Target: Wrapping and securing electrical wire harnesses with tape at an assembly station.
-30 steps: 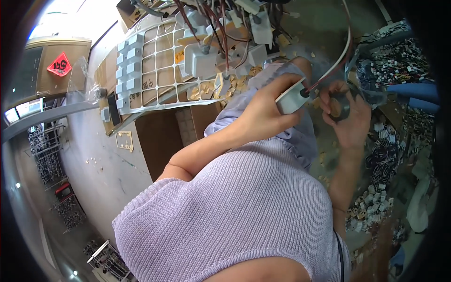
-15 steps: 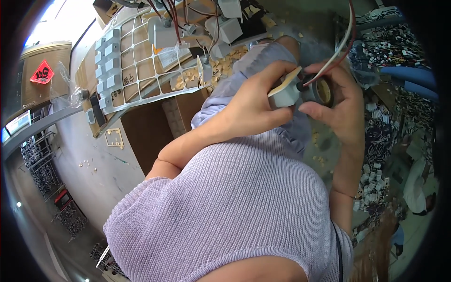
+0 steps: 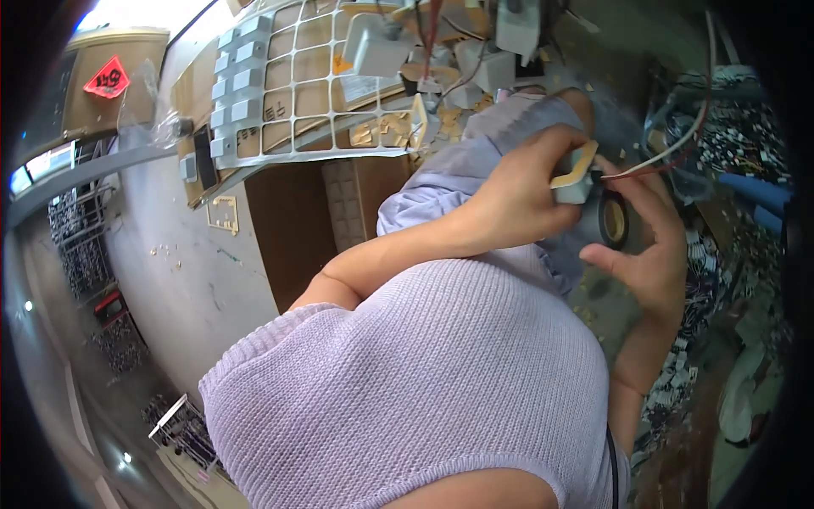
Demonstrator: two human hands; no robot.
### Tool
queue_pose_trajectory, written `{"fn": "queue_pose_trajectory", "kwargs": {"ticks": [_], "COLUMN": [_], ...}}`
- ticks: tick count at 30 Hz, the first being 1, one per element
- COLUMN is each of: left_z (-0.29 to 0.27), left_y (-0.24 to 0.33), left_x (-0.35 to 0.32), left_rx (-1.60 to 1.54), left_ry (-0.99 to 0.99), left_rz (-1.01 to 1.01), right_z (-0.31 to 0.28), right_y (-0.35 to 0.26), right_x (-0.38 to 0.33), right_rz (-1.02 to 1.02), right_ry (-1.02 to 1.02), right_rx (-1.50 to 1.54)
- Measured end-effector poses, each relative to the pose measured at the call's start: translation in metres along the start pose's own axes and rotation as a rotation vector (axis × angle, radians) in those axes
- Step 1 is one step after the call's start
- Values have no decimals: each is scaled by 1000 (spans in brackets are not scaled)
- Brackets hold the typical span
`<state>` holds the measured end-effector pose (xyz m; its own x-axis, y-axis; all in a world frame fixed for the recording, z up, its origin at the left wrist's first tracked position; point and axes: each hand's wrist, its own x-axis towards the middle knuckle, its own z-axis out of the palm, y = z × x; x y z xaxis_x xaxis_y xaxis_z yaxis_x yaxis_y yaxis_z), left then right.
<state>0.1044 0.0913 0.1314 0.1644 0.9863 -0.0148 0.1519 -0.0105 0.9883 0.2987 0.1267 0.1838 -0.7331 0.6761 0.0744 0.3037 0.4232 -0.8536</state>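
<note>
My left hand is closed around a small light grey plastic housing with a yellowish rim. Red and white wires run out of its dark end toward the upper right. Just below that end is a roll of black tape with a yellow-brown core. My right hand curves about the roll, its thumb and fingers spread wide apart. The thumb is clear of the roll; the fingers reach past it toward the wires. Whether a fingertip touches the roll or the tape's end is hidden.
A white grid rack with a row of grey blocks stands at the upper left, above an open cardboard box. More grey wired housings sit at the top. Heaps of wired connectors lie at right, beside blue material.
The view has shifted, so everything sits further right. My right thumb and fingers have spread away from the tape roll, which they were pinching. My left hand keeps the housing.
</note>
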Motion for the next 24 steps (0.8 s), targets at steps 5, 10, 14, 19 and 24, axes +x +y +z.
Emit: {"fn": "queue_pose_trajectory", "kwargs": {"ticks": [5,10,14,19,24], "left_z": [9,-13,-10,2,10], "left_y": [-13,-7,0,-8,-9], "left_x": [6,8,11,10,7], "left_rx": [334,-777,-1253,-1470,-1518], "left_ry": [216,-475,-1056,-1353,-1414], "left_rz": [266,-377,-537,-554,-631], "right_z": [11,-21,-23,-43,-36], "right_y": [-12,-25,24,23,24], "right_x": [-7,9,25,50,56], "right_rz": [227,638,60,-270,-530], "right_ry": [223,37,66,-413,-344], "right_rx": [373,399,323,261,268]}}
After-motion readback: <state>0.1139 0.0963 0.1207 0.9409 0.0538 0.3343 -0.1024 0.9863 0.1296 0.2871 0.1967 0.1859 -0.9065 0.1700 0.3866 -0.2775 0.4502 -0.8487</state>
